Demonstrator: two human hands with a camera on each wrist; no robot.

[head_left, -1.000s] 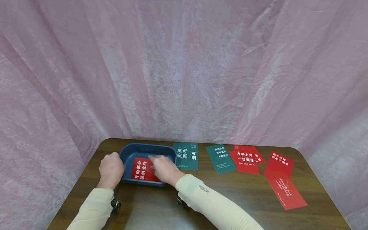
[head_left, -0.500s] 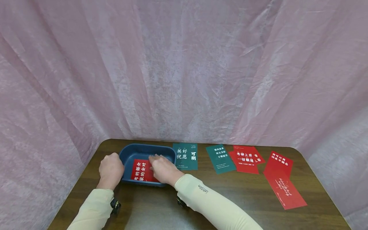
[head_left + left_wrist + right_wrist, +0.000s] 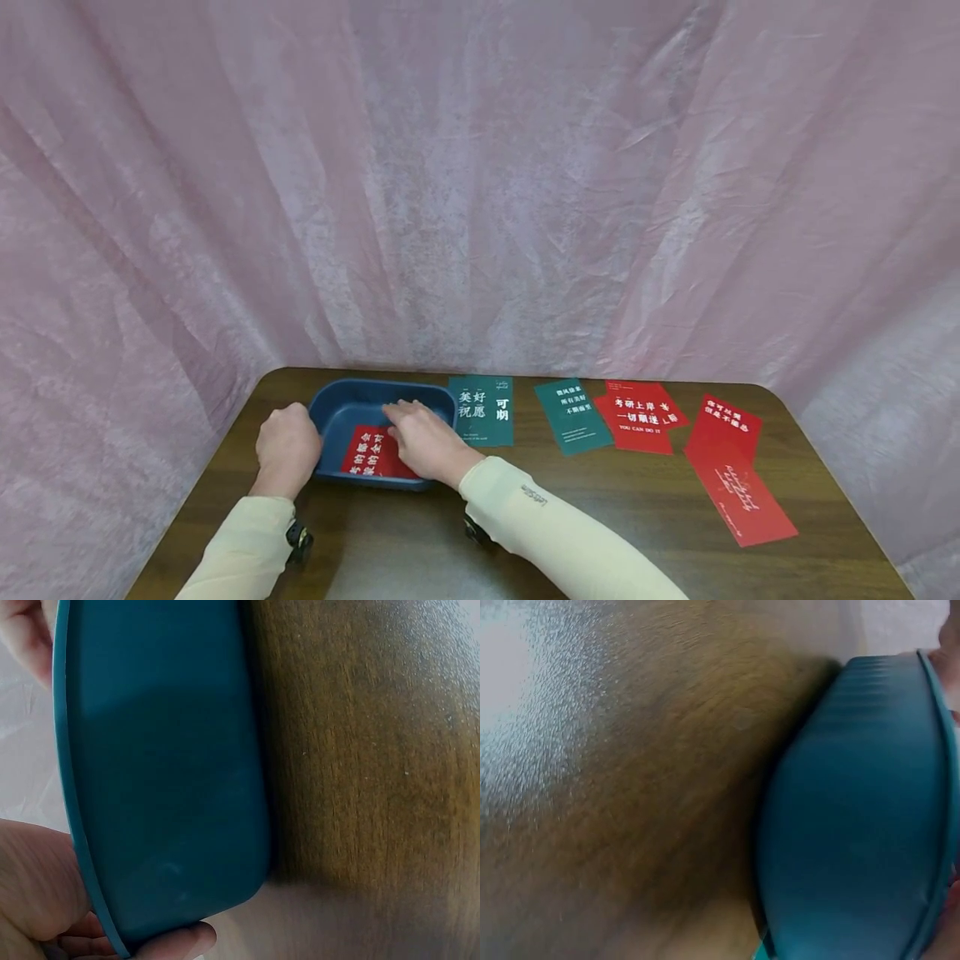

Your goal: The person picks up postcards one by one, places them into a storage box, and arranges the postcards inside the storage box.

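Observation:
A blue plastic basin point(image 3: 375, 387) stands at the back left of the table. My left hand point(image 3: 288, 446) grips its left end; in the left wrist view a fingertip point(image 3: 191, 941) curls under the rim, against the outer wall. Inside lies a red card point(image 3: 369, 450) with white Chinese characters, its near edge close to the front wall. Over the card's right part, my right hand point(image 3: 431, 442) reaches in with fingers extended and hides that part. The right wrist view shows mostly the basin's outer wall point(image 3: 855, 802), with only bits of the hand at the edge.
Overlapping green cards point(image 3: 483, 412) lie just right of the basin. Farther right are another green card point(image 3: 573, 417), overlapping red cards point(image 3: 641, 417), and two more red cards point(image 3: 742, 492) near the right edge. A pink curtain point(image 3: 480, 208) hangs behind the wooden table point(image 3: 600, 500).
The red card has slid slightly toward the basin's front wall. My right hand's fingers now lie flatter over it. My left hand keeps its grip on the basin.

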